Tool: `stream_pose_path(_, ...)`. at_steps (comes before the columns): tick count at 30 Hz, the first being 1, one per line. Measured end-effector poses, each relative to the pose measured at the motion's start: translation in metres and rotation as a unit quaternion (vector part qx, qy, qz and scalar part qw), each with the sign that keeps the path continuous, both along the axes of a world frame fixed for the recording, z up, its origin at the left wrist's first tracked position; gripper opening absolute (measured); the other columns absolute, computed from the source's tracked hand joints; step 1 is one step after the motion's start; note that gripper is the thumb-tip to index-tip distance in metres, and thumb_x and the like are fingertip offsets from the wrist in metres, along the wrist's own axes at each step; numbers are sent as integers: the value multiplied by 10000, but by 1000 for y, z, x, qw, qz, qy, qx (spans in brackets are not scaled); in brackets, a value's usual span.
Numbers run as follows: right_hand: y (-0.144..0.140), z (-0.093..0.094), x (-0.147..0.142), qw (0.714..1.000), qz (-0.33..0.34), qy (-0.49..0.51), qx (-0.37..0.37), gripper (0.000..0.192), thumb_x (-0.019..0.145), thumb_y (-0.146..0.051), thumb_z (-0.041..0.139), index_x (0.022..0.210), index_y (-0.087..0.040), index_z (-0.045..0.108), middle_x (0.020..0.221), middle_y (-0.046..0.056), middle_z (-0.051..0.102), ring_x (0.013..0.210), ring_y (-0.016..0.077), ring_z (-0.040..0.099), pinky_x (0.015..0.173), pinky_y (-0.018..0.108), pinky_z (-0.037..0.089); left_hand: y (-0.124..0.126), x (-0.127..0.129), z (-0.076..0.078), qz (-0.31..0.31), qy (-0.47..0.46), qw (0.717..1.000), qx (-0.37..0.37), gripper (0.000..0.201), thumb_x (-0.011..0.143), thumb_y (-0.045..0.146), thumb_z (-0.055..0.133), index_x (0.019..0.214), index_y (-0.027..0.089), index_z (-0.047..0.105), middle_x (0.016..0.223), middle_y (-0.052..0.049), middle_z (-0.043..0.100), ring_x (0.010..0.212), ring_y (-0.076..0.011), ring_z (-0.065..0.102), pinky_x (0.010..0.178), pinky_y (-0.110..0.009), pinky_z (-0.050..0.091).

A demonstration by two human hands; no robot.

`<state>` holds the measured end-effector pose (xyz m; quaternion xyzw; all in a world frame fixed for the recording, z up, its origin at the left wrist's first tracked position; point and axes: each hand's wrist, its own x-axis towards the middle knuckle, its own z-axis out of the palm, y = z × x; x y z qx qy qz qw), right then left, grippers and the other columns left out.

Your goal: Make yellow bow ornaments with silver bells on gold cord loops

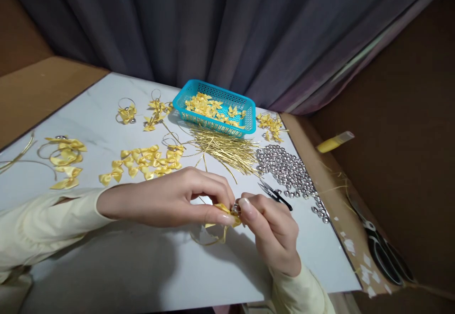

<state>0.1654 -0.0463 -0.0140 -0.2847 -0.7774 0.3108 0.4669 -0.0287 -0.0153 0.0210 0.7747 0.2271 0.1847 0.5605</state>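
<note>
My left hand (188,198) pinches a yellow ribbon bow (222,207) between thumb and fingers, low over the front of the white board. Against the bow, my right hand (272,226) grips a small silver bead (235,208) with thumb and forefinger. A loop of gold cord (209,244) hangs below the bow. Black thread snips (275,195) lie just beyond my right hand. Past my left hand, several loose yellow bows (145,160) are grouped together. The fingertips partly cover the bow and bead.
A blue basket (250,121) with yellow bows stands at the back. In front of it lies a bundle of gold cords (227,150). Silver beads (287,167) are spread at right. Looped bows (66,155) lie at left. Large scissors (387,257) and a yellow-handled tool (330,143) are at far right.
</note>
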Motion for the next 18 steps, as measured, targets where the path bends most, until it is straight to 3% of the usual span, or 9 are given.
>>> stream_pose_path(10,2,0,3,998,-3,-20,57,268,929,-144,410,671,-204,455,562,-35,409,478,83,382,426,218,316,4,-1,0,-14,-2,1000,-12,143,915,181,508,934,131,641,945,-56,636,875,-138,583,807,-211,439)
stream_pose_path(18,0,4,5,976,-26,-102,190,214,900,-81,416,725,-202,435,543,-28,433,489,103,381,472,253,329,4,0,4,-18,0,999,-32,142,912,161,496,932,123,631,954,-61,631,889,-145,581,804,-224,440)
